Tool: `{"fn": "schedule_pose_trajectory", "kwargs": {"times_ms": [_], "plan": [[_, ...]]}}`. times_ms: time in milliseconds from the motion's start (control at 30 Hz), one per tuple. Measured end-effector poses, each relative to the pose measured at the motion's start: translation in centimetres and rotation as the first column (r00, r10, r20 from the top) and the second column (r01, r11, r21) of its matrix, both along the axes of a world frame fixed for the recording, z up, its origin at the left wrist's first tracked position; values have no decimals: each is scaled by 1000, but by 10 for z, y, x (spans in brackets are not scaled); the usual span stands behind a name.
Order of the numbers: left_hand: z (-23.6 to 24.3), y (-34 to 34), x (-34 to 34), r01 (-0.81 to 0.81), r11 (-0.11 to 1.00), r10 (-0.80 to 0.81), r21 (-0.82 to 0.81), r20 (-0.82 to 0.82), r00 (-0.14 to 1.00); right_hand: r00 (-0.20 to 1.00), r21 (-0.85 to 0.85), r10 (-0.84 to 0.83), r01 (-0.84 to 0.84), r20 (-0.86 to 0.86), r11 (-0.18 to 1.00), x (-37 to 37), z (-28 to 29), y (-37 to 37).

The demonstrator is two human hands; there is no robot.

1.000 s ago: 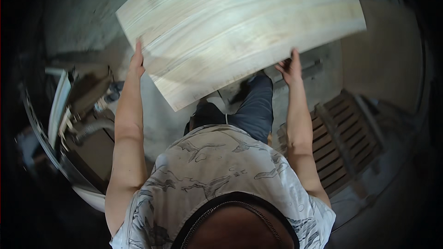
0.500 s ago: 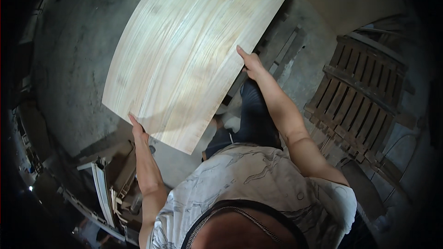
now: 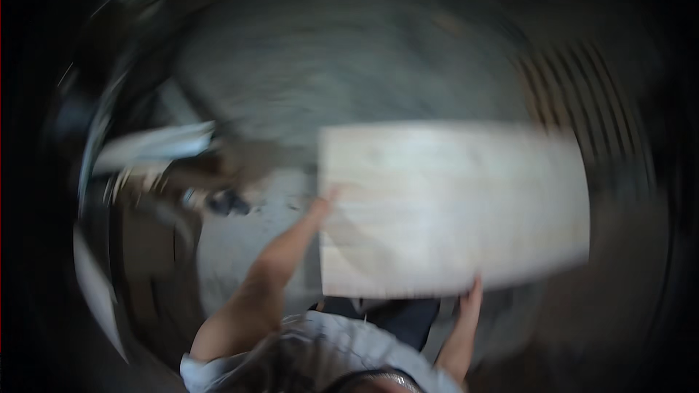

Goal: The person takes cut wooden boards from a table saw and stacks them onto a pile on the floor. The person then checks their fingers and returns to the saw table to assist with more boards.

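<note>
A large, pale wooden board (image 3: 451,204) is held out in front of my body, smeared by motion. My left hand (image 3: 322,205) grips its left edge, the thumb lying on the top face and the other fingers out of sight beneath. On the near long edge, toward the right, my right hand (image 3: 472,297) is closed on the board with its thumb up over the edge. The underside of the board is hidden.
Slatted wooden pallets (image 3: 575,94) stand at the far right. On the left, a long whitish piece (image 3: 156,147) lies by scrap wood, and dark small objects (image 3: 228,202) rest on the concrete floor (image 3: 349,51). Everything is blurred.
The view has swung round. The board has turned from slanting up and away to lying crosswise before me, now lower and further right in the picture. Both hands keep their hold.
</note>
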State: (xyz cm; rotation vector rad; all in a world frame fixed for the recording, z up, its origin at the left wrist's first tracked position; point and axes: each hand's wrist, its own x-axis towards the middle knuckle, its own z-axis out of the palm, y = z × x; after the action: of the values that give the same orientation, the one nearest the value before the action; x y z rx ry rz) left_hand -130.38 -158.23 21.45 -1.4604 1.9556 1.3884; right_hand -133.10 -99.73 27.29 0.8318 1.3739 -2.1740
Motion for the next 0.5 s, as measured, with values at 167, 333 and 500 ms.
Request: {"fn": "schedule_pose_trajectory", "kwargs": {"times_ms": [167,333,500], "plan": [[30,10,-9,-27,1000,27,16,-8,1000,971,166,95,-133,221,977,-26,-25,25],[89,17,13,-63,987,51,-149,-82,995,965,-33,230,-228,124,973,-31,-52,46],[135,12,-7,-1,854,-132,-520,-219,967,966,100,18,-45,258,994,-35,-63,43]]}}
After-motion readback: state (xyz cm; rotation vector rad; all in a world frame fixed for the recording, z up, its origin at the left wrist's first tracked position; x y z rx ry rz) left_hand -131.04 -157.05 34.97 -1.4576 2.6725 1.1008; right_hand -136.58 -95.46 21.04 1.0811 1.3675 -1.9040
